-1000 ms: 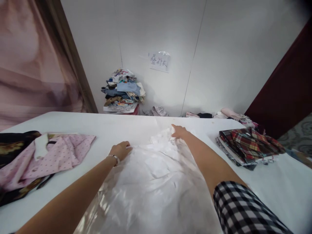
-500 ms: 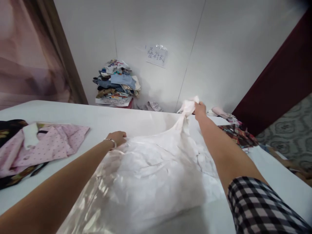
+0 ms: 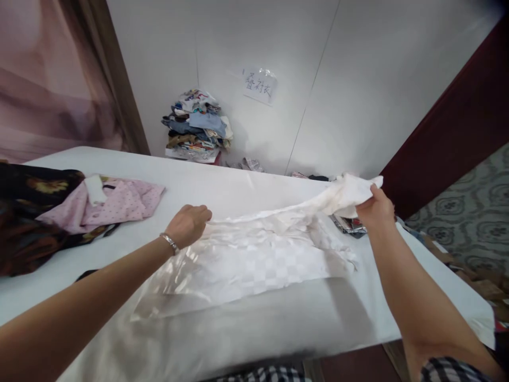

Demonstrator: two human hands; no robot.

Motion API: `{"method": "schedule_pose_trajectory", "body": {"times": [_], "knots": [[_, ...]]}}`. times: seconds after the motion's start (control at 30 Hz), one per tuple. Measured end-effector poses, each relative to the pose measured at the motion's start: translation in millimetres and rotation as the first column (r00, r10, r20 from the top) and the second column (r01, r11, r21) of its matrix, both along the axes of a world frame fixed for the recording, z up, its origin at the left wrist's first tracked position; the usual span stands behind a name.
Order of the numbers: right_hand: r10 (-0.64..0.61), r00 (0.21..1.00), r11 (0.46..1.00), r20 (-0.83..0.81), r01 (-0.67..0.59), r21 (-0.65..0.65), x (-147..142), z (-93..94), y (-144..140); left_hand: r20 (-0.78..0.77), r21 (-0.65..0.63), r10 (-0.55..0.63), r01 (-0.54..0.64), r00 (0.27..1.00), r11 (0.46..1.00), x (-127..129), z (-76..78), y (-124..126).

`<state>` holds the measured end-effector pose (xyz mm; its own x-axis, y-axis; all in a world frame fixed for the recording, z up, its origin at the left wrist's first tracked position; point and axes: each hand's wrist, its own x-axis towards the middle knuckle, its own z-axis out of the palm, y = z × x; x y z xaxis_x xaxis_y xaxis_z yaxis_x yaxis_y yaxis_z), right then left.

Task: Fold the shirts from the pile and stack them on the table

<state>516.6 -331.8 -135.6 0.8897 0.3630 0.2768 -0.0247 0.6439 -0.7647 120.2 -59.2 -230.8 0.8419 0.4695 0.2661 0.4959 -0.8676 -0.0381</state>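
A thin white shirt (image 3: 258, 260) with a faint checked weave lies across the table in front of me, its far edge pulled into a long line. My left hand (image 3: 190, 225), with a silver bracelet at the wrist, pinches that edge at the left end. At the right, my right hand (image 3: 376, 209) grips a bunched end of the shirt and lifts it above the table. Something shiny and see-through, like clear plastic, shows at the shirt's left side near my left hand; I cannot tell whether it is part of the garment.
On the left of the white table (image 3: 222, 185) lie a pink dotted shirt (image 3: 123, 204) and a dark floral garment (image 3: 35, 212). A pile of folded clothes (image 3: 199, 127) stands behind the table by the wall. More folded clothing (image 3: 348, 225) is partly hidden under the right end.
My right hand has moved right and slightly down, drawing the shirt's end out sideways. The shirt's near edge has come up off the front of the table. My left hand keeps its hold.
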Motion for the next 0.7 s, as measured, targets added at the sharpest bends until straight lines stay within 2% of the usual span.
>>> {"method": "schedule_pose_trajectory", "body": {"times": [0.13, 0.27, 0.47, 0.6, 0.7], "knots": [[-0.039, 0.989, 0.997, -0.143, 0.028, -0.077, -29, -42.8, -49, 0.018, 0.006, -0.141, 0.141, 0.990, 0.990, -25, -23.3, -31], [-0.126, 0.976, 0.984, -0.177, 0.101, -0.147, -48, -72.7, -92, 0.039, -0.035, -0.168, 0.169, 0.985, 0.985, -39, -37.5, -49], [-0.239, 0.971, 0.960, 0.024, 0.240, -0.142, -81, -78.5, -130, 0.033, -0.033, -0.021, 0.022, 0.999, 0.999, -50, -35.5, -59], [-0.251, 0.967, 0.944, 0.035, 0.252, -0.215, -94, -83.6, -136, 0.005, -0.097, -0.049, 0.049, 0.999, 0.994, -56, -42.6, -65], [-0.273, 0.960, 0.936, 0.062, 0.280, -0.214, -95, -88.4, -139, 0.005, -0.135, -0.073, 0.073, 0.997, 0.988, -59, -49.8, -71]]}}
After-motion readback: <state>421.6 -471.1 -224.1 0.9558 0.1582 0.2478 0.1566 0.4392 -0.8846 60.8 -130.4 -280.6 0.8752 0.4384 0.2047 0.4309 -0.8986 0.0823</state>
